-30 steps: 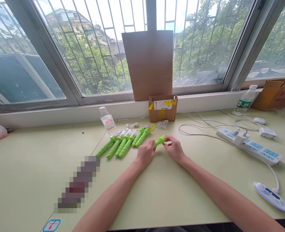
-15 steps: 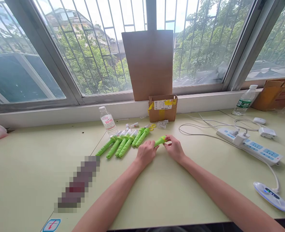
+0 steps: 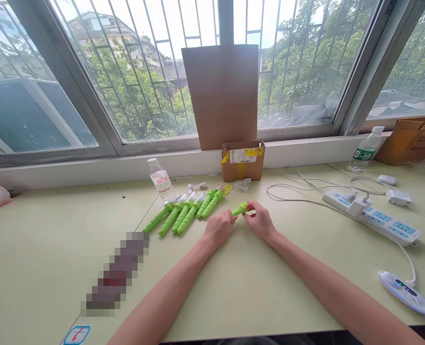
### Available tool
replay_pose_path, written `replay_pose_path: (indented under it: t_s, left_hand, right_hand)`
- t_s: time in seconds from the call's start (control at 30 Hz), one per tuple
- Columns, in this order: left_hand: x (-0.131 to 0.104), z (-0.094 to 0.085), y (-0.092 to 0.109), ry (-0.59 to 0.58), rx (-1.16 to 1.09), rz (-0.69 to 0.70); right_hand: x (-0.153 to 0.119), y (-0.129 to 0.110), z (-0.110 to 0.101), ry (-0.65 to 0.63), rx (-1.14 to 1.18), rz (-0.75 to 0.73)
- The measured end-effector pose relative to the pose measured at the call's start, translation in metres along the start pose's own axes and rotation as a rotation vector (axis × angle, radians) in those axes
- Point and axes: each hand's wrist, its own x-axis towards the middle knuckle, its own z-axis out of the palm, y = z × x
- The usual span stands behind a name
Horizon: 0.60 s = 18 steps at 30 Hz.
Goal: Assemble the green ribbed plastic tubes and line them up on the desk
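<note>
Between my hands is a green plastic handle (image 3: 239, 210) with a yellow ring near its right end. My left hand (image 3: 218, 227) is wrapped round the handle's left part, which the fingers hide. The fingers of my right hand (image 3: 259, 220) pinch the end with the yellow ring. Left of my hands, several similar green handles (image 3: 185, 216) lie side by side on the table, some with clear tips. Two shorter green handles (image 3: 209, 203) rest just beyond my left hand. Yellow rings (image 3: 227, 189) and clear plastic pieces (image 3: 242, 184) lie behind the held handle.
A cardboard box (image 3: 242, 165) stands at the back, with a tall cardboard sheet (image 3: 223, 96) behind it. One water bottle (image 3: 162, 183) is behind the handles; another bottle (image 3: 365, 151) stands far right. A power strip (image 3: 374, 218) with cables occupies the right side. A blurred dark patch (image 3: 119, 273) is at left.
Both hands stay in nearly the same place on the green handle. The right fingers have shifted very slightly at its ringed end.
</note>
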Motion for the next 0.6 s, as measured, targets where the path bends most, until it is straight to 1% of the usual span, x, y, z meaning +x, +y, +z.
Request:
replay_pose_path:
  t_s: [0.23,0.3,0.47,0.6]
  left_hand:
    - [-0.0004,-0.0025,-0.0050,-0.005,-0.125,0.037]
    - [-0.0009,-0.0026,-0.0050,0.016,-0.117,0.043]
    - [-0.0019,-0.0024,-0.0028,0.108,-0.055,0.064]
    - [-0.0021,-0.0027,-0.0021,0.138,-0.034,0.063]
  right_hand:
    - [0.0004,-0.0005,-0.0016,-0.012,0.030,0.019]
    - [0.0008,-0.0003,-0.0017,-0.003,0.035,0.021]
    - [0.0013,0.0002,-0.0014,0.004,0.036,0.020]
    - [0.0009,0.0003,-0.0013,0.001,0.036,0.023]
